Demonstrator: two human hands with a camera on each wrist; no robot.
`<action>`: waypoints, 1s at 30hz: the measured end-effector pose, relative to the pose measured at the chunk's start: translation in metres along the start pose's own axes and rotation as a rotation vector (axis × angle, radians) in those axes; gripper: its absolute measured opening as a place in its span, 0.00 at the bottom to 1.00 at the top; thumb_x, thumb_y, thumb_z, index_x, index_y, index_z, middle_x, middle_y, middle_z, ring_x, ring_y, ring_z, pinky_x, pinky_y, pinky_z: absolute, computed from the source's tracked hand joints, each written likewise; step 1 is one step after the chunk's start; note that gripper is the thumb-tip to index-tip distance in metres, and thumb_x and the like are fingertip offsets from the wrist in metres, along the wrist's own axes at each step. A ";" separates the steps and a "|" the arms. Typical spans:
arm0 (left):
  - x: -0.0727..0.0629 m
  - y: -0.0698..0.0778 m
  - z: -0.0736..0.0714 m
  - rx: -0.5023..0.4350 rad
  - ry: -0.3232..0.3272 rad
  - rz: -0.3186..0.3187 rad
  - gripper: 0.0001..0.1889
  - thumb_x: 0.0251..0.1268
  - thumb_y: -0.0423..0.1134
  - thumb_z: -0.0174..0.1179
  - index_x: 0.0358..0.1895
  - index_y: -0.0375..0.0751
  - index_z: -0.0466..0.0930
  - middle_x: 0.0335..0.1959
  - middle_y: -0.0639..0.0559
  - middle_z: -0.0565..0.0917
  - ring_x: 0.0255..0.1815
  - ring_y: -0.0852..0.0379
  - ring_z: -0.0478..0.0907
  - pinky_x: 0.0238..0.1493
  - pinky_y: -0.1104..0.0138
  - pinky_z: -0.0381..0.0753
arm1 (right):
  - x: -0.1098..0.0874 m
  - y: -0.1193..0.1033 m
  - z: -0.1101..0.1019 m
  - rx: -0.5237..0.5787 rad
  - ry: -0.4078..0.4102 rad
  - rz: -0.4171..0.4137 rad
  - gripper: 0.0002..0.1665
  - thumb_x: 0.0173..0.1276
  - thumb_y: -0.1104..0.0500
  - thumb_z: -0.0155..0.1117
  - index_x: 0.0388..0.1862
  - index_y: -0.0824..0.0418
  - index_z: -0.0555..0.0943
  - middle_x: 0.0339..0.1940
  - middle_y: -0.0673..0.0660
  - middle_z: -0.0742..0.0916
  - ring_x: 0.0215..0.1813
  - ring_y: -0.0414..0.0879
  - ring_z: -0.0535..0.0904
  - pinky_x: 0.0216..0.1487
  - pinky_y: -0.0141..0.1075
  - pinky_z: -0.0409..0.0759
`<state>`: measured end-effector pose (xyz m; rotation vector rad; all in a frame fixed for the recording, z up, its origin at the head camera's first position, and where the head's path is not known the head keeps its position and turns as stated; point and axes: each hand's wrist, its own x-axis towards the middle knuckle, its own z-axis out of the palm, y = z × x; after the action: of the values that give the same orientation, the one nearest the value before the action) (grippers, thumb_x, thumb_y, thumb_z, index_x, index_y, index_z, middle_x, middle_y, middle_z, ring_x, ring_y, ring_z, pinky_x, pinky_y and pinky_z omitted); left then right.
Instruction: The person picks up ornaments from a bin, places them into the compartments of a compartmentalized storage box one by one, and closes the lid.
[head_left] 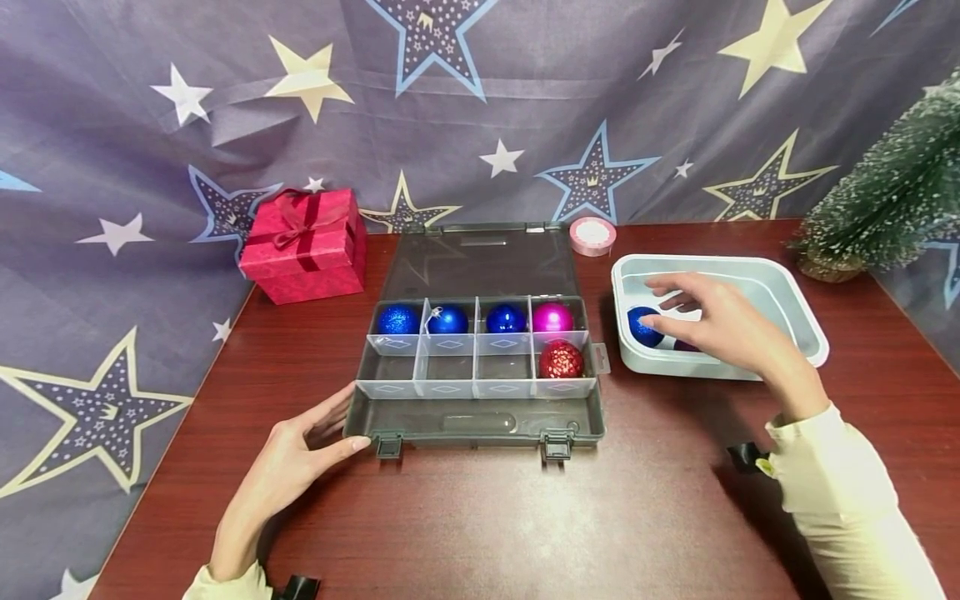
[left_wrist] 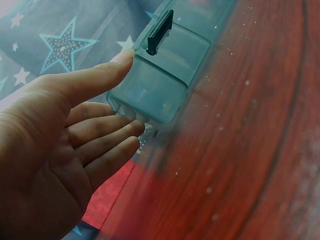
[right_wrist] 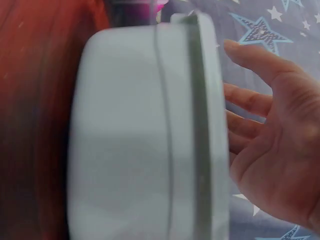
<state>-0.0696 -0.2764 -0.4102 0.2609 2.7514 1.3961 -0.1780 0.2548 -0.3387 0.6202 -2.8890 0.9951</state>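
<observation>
We see the left hand [head_left: 292, 454] spread against the organizer box [head_left: 480, 421]; the right hand [head_left: 720, 325], spread, hovers over the tub [head_left: 795, 308], perhaps touching a blue ball [head_left: 642, 327].

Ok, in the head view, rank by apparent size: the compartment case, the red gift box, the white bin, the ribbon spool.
1. Compartment case
2. White bin
3. Red gift box, though it sits farther back, so its rank against the bin is unsure
4. Ribbon spool
</observation>
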 end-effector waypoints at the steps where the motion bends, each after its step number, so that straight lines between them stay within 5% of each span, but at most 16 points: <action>1: 0.000 0.000 0.000 -0.002 0.001 0.000 0.38 0.64 0.46 0.75 0.77 0.49 0.70 0.66 0.47 0.80 0.62 0.55 0.81 0.56 0.79 0.76 | 0.000 0.003 0.000 -0.003 0.000 0.001 0.33 0.71 0.51 0.73 0.69 0.65 0.78 0.59 0.66 0.85 0.55 0.59 0.84 0.54 0.55 0.80; 10: -0.001 -0.001 0.000 -0.004 -0.003 -0.004 0.39 0.64 0.47 0.75 0.77 0.49 0.70 0.66 0.47 0.80 0.62 0.54 0.81 0.57 0.79 0.76 | 0.001 0.023 0.005 -0.026 -0.037 0.028 0.30 0.71 0.51 0.72 0.64 0.68 0.79 0.53 0.67 0.87 0.53 0.61 0.85 0.55 0.59 0.80; 30: -0.001 -0.001 0.000 -0.011 0.003 0.019 0.38 0.64 0.45 0.75 0.77 0.47 0.70 0.66 0.44 0.80 0.61 0.53 0.82 0.56 0.79 0.77 | 0.015 0.031 0.011 -0.037 -0.178 0.044 0.32 0.70 0.53 0.74 0.65 0.69 0.77 0.54 0.70 0.86 0.53 0.63 0.84 0.56 0.60 0.79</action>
<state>-0.0687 -0.2768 -0.4113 0.2859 2.7496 1.4172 -0.2026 0.2647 -0.3633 0.6780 -3.0802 0.9343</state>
